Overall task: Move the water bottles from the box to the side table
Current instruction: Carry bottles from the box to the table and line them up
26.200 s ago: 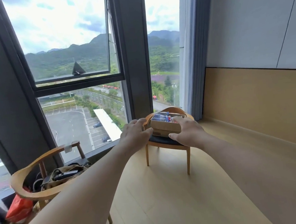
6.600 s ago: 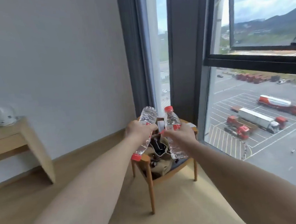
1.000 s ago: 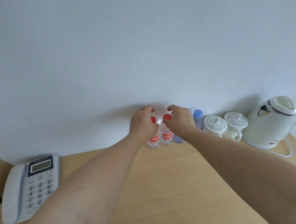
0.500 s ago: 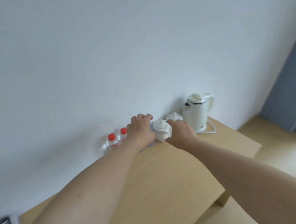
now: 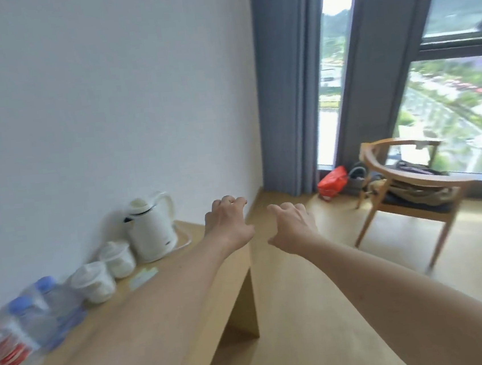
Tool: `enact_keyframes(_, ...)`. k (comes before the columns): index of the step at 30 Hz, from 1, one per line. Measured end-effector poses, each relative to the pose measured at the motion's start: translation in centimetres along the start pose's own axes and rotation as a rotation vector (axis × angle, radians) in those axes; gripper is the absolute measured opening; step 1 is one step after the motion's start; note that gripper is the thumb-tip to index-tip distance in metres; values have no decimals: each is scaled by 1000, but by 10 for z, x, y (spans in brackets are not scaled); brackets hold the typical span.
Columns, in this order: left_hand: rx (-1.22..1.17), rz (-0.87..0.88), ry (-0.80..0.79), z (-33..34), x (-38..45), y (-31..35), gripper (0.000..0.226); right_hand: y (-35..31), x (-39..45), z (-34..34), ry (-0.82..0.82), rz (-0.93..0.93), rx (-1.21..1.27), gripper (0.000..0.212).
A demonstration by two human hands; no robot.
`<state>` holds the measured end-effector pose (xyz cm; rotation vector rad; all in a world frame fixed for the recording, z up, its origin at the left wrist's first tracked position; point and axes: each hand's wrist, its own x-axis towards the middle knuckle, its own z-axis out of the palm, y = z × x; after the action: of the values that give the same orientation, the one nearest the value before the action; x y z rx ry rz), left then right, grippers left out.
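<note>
Counts, head view, blurred:
Blue-capped water bottles: two, on counter.
Red-capped water bottles: at least one, maybe two; left frame edge cuts them off.
White lidded cups: two.
White kettle: one.
Wooden chair: one.
Red bag on floor: one.
Hands: two, left hand, right hand.

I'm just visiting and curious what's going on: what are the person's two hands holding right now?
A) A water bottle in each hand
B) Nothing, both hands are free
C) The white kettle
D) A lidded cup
B: the left hand and right hand hang in the air with loosely curled fingers and hold nothing, while the water bottles stand on the side table.
</note>
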<state>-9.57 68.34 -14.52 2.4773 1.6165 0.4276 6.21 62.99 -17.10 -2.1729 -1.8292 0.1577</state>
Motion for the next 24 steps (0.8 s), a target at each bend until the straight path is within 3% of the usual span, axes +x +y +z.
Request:
enact_keyframes(10,-73,361,-107,103,64,303,64,282,-53,-99,30,379,-120,63)
enact_keyframes(24,-56,828,-311,237,106,610,64,555,-128,-162,104,915,-98,68)
